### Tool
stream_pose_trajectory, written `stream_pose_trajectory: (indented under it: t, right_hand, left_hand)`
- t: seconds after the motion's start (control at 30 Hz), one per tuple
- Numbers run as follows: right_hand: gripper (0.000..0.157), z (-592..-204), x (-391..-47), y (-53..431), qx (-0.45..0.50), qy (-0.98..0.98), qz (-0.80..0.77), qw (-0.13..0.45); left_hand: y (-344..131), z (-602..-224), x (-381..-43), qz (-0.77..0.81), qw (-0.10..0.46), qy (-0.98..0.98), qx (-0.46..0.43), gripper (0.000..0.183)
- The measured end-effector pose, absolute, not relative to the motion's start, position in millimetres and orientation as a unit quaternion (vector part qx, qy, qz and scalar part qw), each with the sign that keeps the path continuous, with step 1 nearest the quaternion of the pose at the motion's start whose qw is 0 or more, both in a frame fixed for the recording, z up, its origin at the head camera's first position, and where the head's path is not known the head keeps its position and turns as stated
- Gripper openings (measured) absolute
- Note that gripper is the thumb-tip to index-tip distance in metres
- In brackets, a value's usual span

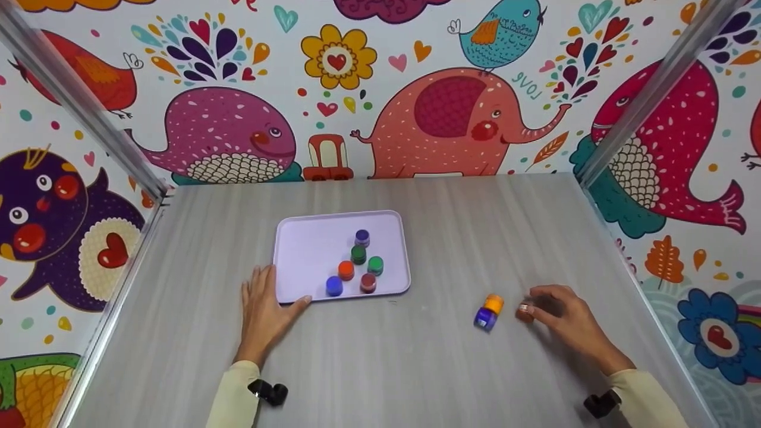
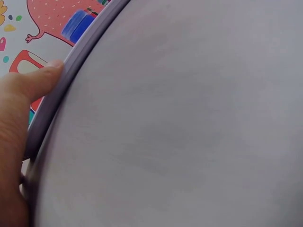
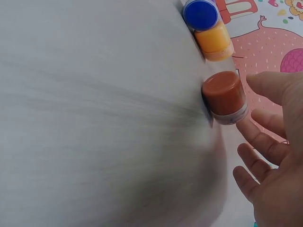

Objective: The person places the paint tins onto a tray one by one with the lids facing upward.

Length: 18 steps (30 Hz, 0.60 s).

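A pale lilac tray (image 1: pixel 309 249) lies on the table with several small paint jars grouped in its right half. My left hand (image 1: pixel 264 312) rests at its near left corner, fingers fairly straight along the side and thumb on the near rim. To the right, a brown paint jar (image 3: pixel 223 94) stands beside my right hand (image 1: pixel 568 321). The thumb and fingers of that hand are spread around the jar, with none plainly curled tight on it. Just left of it are an orange paint jar (image 1: pixel 493 303) and a blue-purple paint jar (image 1: pixel 485 319), touching each other.
Inside the tray are purple (image 1: pixel 362 237), dark green (image 1: pixel 358 254), light green (image 1: pixel 375 265), orange-red (image 1: pixel 346 270), blue (image 1: pixel 334 286) and dark red (image 1: pixel 368 283) jars. Printed walls with metal corner posts (image 1: pixel 660 89) border the grey table (image 1: pixel 404 362).
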State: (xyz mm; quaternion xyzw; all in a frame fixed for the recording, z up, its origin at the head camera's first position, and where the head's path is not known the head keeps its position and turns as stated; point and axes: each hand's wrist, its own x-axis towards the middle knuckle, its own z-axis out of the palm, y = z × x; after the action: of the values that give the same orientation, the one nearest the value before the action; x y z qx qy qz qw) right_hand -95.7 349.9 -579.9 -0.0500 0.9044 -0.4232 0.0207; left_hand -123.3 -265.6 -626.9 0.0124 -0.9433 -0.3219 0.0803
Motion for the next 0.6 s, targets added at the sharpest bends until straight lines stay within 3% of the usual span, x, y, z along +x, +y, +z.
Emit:
stream_pose_trajectory:
  t: [0.43,0.6]
  right_hand:
    - [0.041,-586.4,-90.7,346.4,-0.048,0.908,-0.416,0.030]
    - [0.044,-592.9,-88.5,343.5,-0.078,0.912,-0.401,0.006]
  left_hand:
    - [-265.2,-625.9,-123.3,-0.319,0.089,-0.943,0.008,0.116]
    - [-265.0,-626.2,-123.0,-0.319,0.084,-0.944,0.009,0.117]
